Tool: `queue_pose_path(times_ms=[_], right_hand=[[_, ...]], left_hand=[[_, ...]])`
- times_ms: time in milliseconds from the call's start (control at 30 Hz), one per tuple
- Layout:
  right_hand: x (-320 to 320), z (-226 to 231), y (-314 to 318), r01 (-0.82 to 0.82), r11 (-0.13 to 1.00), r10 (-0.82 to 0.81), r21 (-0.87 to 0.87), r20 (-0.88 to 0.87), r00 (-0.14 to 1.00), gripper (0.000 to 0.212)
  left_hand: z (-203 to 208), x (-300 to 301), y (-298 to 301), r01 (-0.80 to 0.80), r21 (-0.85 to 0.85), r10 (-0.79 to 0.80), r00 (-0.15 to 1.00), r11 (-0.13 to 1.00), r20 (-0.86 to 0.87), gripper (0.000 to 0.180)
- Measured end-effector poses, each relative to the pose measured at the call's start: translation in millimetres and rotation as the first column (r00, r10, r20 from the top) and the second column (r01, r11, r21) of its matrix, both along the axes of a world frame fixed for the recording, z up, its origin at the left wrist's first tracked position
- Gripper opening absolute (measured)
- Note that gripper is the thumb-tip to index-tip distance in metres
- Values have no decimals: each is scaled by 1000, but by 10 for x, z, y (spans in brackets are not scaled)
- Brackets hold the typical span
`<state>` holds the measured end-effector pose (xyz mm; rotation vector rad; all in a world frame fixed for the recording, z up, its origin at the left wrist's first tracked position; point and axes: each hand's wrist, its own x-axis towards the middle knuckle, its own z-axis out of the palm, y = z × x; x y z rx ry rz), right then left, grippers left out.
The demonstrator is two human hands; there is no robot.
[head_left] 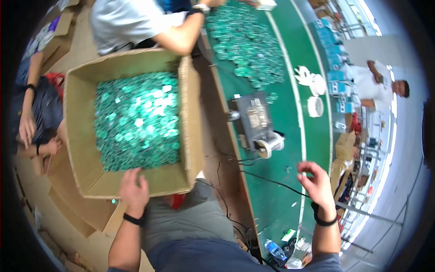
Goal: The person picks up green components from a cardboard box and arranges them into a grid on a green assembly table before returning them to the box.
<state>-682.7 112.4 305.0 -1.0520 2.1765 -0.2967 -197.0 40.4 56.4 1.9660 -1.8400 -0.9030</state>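
A large open cardboard box point(192, 131) stands in front of me. It is filled with many small, round, shiny green pieces point(136, 122). My left hand point(134, 190) is at the box's near rim, its fingers reaching over the wall toward the pieces. Thumb and fingers are apart, and nothing shows in them. Over the green-topped table to the right is my right hand point(317, 183), loosely curved with a gap between thumb and fingertips. I see nothing held there. Both wrists wear black bands.
A spread heap of green pieces point(244, 41) covers the far table. Nearer are a dark device point(256, 115), a wire spool point(271, 145), white rolls point(315, 107) and a black cable point(276, 182). Co-workers sit at the far side and left; another person point(380, 86) stands at right.
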Motion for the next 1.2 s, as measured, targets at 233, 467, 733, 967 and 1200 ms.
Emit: queue_pose_path(times_ms=[233,467,733,967,1200], right_hand=[[-1138,-804,-840,-203,944,128,-260,-279,952,45],[-1766,-1861,-1980,-426,855,255,-297,-475,842,62],[-1906,-2146,-2630,-427,904,364,-20,-488,793,81],[-1889,-2136,-2693,-401,916,355,-22,-422,834,83],[-1918,-2119,-2710,-376,925,362,54,-419,832,84]], left_hand=[[-111,-67,0,17,-34,-11,986,999,164,30],[-205,-40,53,40,-68,-28,983,997,180,33],[-166,-53,86,-3,-58,16,977,998,212,33],[-88,-71,77,-33,-7,34,980,999,198,30],[-105,-100,78,-17,-14,19,980,1000,199,30]])
